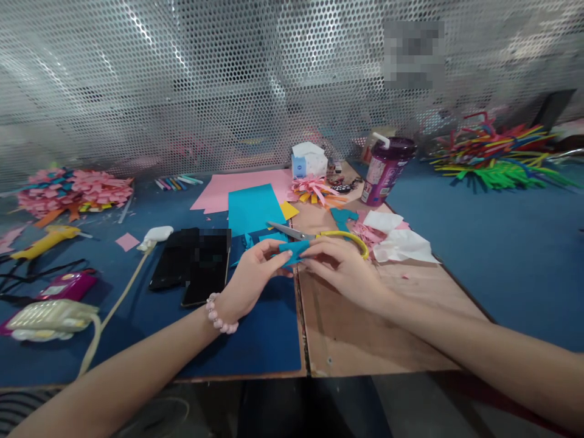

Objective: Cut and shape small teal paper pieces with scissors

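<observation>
Blue paper (295, 249) is pinched by left fingers (276, 262) and right fingers (321, 249) — scissors (310, 236) close by, wooden tabletop (360, 334) reaching the near edge (378, 371)

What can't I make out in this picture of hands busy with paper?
- Head view: the ends of the small blue paper, covered by fingers of the left hand and right hand.
- Head view: part of the scissors' yellow handle, behind the right hand.
- Head view: the small print on the purple cup, too small and blurred.
- Head view: part of the pink sheet, under the large blue sheet.
</observation>
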Demonstrator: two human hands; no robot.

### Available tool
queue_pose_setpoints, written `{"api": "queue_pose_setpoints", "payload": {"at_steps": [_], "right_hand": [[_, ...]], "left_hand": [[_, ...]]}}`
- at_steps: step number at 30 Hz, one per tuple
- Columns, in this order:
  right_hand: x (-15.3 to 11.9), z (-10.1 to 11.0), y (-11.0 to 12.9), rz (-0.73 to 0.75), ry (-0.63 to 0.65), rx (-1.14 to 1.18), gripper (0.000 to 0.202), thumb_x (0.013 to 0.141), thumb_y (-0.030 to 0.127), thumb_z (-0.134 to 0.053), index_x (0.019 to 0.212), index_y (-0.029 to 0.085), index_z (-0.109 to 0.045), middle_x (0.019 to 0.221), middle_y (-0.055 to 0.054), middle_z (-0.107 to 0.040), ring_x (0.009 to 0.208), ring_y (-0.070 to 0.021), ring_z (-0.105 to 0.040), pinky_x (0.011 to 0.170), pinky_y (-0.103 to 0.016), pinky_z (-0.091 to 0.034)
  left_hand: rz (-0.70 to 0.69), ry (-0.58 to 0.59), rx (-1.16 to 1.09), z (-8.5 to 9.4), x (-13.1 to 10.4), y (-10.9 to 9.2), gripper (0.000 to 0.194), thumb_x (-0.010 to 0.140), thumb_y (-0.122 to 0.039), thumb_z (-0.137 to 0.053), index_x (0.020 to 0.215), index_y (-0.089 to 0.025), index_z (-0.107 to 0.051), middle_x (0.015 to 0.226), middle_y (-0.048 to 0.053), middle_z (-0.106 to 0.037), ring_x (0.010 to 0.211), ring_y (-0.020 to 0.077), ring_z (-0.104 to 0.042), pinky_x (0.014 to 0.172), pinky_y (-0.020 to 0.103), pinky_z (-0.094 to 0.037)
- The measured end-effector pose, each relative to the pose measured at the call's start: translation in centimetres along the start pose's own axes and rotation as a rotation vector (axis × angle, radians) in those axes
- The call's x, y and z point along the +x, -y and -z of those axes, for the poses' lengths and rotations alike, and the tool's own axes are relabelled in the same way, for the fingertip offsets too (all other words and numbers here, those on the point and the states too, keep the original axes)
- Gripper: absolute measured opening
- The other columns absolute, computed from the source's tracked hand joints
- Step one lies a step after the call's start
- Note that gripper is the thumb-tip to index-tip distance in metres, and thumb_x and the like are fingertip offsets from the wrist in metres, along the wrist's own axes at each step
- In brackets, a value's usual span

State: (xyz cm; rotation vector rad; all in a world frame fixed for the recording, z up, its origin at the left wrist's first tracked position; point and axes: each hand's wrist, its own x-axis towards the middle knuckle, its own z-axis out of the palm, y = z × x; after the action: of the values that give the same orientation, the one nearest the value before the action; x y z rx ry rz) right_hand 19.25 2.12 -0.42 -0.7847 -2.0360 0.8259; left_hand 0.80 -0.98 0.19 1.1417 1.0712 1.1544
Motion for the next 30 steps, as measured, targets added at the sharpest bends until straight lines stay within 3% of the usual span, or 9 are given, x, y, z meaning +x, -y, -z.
{"api": "queue_pose_setpoints", "payload": {"at_steps": [3,8,14,18,21,30], "right_hand": [[0.2,0.1,0.0,-0.047,-0.039,0.062,0.010,0.086,0.022,-0.056,0.086,0.020,-0.065,0.092,-0.002,-0.068,0.088,-0.0159,-0.061,0.083,-0.032,-0.048],[0.3,0.0,0.1,-0.113,-0.035,0.128,0.009,0.085,0.023,-0.057,0.082,0.017,-0.064,0.086,-0.002,-0.068,0.081,-0.0146,-0.061,0.075,-0.029,-0.048],[0.0,-0.5,0.3,-0.197,-0.022,0.261,0.009,0.084,0.027,-0.059,0.085,0.019,-0.056,0.082,-0.001,-0.065,0.078,-0.0144,-0.063,0.072,-0.030,-0.051],[-0.1,-0.9,0.3,-0.235,-0.037,0.431,0.021,0.082,0.022,-0.061,0.100,0.022,-0.050,0.084,0.000,-0.063,0.079,-0.0134,-0.065,0.073,-0.029,-0.054],[-0.1,-0.9,0.3,-0.240,-0.015,0.419,0.028,0.083,0.022,-0.060,0.109,0.022,-0.052,0.082,0.001,-0.062,0.076,-0.0131,-0.065,0.073,-0.030,-0.056],[-0.1,-1.0,-0.4,-0.230,-0.014,0.386,0.021,0.083,0.027,-0.060,0.102,0.020,-0.058,0.082,-0.001,-0.063,0.073,-0.0130,-0.064,0.071,-0.030,-0.056]], "left_hand": [[-0.029,0.050,0.061,-0.2,-0.2,-0.4,0.031,0.084,-0.038,-0.058,0.105,-0.015,-0.056,0.105,0.010,-0.065,0.085,0.0168,-0.064,0.071,0.029,-0.053],[-0.188,0.066,0.225,-0.1,-0.3,-0.2,0.041,0.074,-0.028,-0.070,0.111,-0.017,-0.053,0.117,0.009,-0.061,0.104,0.0188,-0.060,0.089,0.033,-0.050],[-0.250,0.011,0.347,0.2,-0.2,0.3,0.025,0.080,-0.029,-0.063,0.102,-0.017,-0.059,0.103,0.007,-0.066,0.096,0.0181,-0.063,0.085,0.032,-0.051],[-0.271,-0.012,0.388,0.1,-0.3,0.3,0.022,0.081,-0.029,-0.061,0.100,-0.017,-0.060,0.102,0.007,-0.066,0.096,0.0180,-0.063,0.086,0.031,-0.051],[-0.279,-0.022,0.406,0.0,-0.3,0.2,0.022,0.081,-0.029,-0.062,0.100,-0.018,-0.062,0.104,0.007,-0.067,0.096,0.0184,-0.063,0.087,0.032,-0.051],[-0.244,-0.019,0.406,0.0,-0.4,0.1,0.024,0.081,-0.031,-0.062,0.101,-0.018,-0.066,0.104,0.006,-0.069,0.093,0.0192,-0.065,0.084,0.032,-0.052]]}}
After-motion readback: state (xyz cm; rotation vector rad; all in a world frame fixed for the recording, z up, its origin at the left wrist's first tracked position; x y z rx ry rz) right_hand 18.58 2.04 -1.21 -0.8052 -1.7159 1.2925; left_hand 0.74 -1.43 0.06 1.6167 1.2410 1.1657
